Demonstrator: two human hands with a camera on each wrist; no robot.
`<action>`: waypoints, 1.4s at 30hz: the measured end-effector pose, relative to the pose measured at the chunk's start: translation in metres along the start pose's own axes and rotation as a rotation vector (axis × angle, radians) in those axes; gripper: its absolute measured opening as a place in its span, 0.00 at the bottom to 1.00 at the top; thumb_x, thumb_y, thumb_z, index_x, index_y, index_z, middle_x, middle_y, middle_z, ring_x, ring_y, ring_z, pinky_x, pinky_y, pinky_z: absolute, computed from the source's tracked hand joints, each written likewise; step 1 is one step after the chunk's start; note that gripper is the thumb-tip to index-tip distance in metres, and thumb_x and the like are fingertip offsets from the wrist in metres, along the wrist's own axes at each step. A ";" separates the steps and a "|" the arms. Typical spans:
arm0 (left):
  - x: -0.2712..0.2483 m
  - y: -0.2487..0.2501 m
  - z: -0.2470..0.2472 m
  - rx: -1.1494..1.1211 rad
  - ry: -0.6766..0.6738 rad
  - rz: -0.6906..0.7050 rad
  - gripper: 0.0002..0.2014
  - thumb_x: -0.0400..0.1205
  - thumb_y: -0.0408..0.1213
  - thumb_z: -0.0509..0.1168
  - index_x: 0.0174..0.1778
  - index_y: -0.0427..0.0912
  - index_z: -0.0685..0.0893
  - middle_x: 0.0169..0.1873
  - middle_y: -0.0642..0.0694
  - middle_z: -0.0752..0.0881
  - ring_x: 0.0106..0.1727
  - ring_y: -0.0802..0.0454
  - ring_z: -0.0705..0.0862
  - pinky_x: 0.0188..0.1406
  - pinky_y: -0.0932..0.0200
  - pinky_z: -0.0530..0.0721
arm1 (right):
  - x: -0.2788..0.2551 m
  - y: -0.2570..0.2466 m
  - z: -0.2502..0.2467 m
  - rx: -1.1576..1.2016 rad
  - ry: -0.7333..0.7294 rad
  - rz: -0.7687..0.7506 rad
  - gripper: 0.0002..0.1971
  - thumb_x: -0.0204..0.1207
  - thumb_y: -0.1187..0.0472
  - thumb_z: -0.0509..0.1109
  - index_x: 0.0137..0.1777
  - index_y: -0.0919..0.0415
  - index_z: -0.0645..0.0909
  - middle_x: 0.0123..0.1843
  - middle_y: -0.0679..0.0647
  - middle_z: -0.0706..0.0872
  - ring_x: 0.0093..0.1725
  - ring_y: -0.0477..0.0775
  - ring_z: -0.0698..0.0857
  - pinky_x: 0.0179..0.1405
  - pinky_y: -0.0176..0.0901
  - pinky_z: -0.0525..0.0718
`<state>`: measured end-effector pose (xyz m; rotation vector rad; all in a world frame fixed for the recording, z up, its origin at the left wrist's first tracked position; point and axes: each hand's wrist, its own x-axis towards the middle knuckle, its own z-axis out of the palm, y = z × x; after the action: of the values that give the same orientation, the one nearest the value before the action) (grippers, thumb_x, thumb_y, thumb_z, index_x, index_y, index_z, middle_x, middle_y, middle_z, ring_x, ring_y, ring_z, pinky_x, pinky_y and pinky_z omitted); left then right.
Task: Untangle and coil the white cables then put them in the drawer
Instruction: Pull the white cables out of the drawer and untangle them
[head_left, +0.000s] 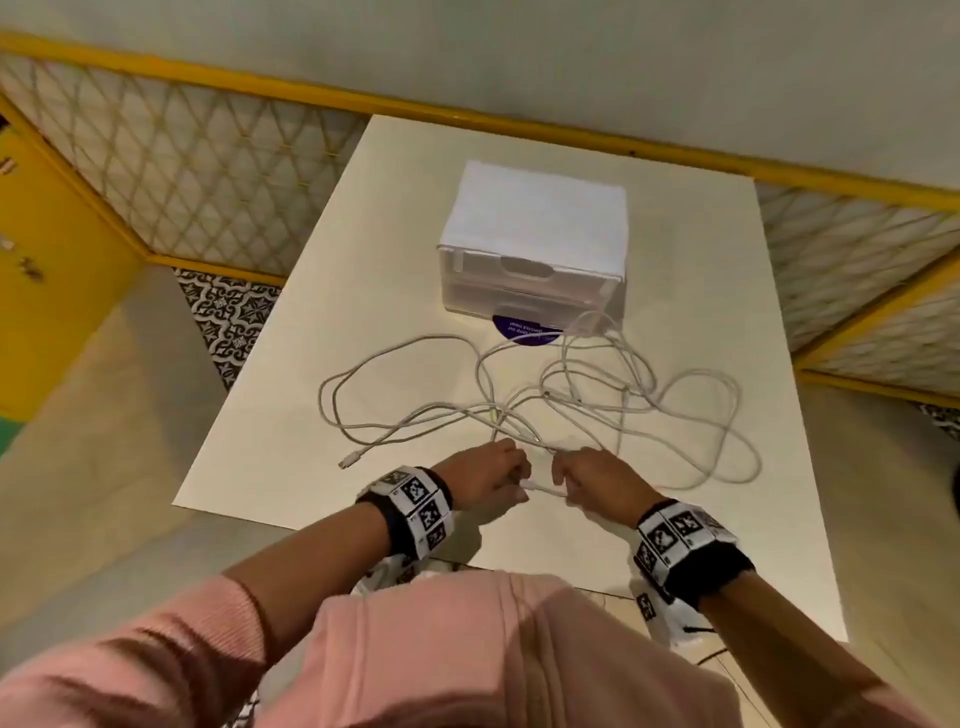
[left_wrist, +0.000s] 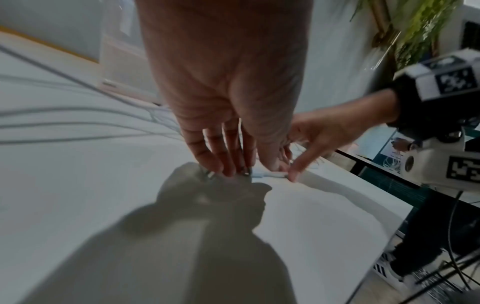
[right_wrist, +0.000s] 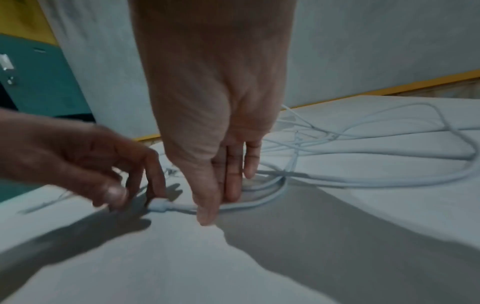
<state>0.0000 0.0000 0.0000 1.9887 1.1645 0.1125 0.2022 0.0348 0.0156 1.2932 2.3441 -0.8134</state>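
Observation:
Several white cables (head_left: 545, 400) lie tangled across the middle of the white table (head_left: 363, 234). Behind them stands the translucent white drawer unit (head_left: 535, 249), its drawers closed. At the table's front my left hand (head_left: 514, 480) and right hand (head_left: 563, 480) sit close together with one cable end (head_left: 543, 488) between them. In the right wrist view my right hand (right_wrist: 219, 203) pinches the cable just behind its plug (right_wrist: 162, 205), thumb in front and fingers behind. My left hand (left_wrist: 249, 166) has its fingertips down on the plug end, apparently pinching it.
A second loose plug (head_left: 348, 460) lies left of my hands. A purple round sticker (head_left: 527, 330) shows under the drawer unit's front. Yellow-framed lattice panels (head_left: 208, 171) border the table at the back and sides. Bare table surface lies to the front left.

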 end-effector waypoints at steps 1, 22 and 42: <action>0.004 0.002 0.003 0.005 -0.016 -0.030 0.15 0.82 0.41 0.66 0.59 0.34 0.79 0.52 0.36 0.78 0.53 0.40 0.79 0.55 0.47 0.77 | -0.001 -0.001 -0.002 0.023 0.004 0.007 0.09 0.69 0.67 0.71 0.48 0.56 0.81 0.48 0.59 0.87 0.49 0.60 0.85 0.48 0.47 0.79; -0.061 0.051 -0.181 -0.959 0.780 0.181 0.14 0.88 0.33 0.51 0.40 0.42 0.79 0.54 0.44 0.88 0.58 0.40 0.88 0.56 0.51 0.86 | -0.015 0.021 -0.066 0.390 0.109 -0.051 0.09 0.83 0.53 0.60 0.41 0.39 0.73 0.44 0.35 0.84 0.45 0.25 0.78 0.58 0.45 0.69; -0.033 0.090 -0.180 -0.734 0.595 0.172 0.04 0.76 0.35 0.73 0.35 0.47 0.89 0.17 0.50 0.72 0.23 0.56 0.70 0.32 0.66 0.71 | -0.053 -0.067 -0.199 0.573 0.744 -0.414 0.11 0.82 0.48 0.60 0.46 0.54 0.77 0.31 0.42 0.80 0.31 0.50 0.78 0.34 0.50 0.77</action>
<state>-0.0366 0.0601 0.1913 1.4042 1.0738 1.1151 0.1685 0.0971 0.2199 1.5388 3.1883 -1.4003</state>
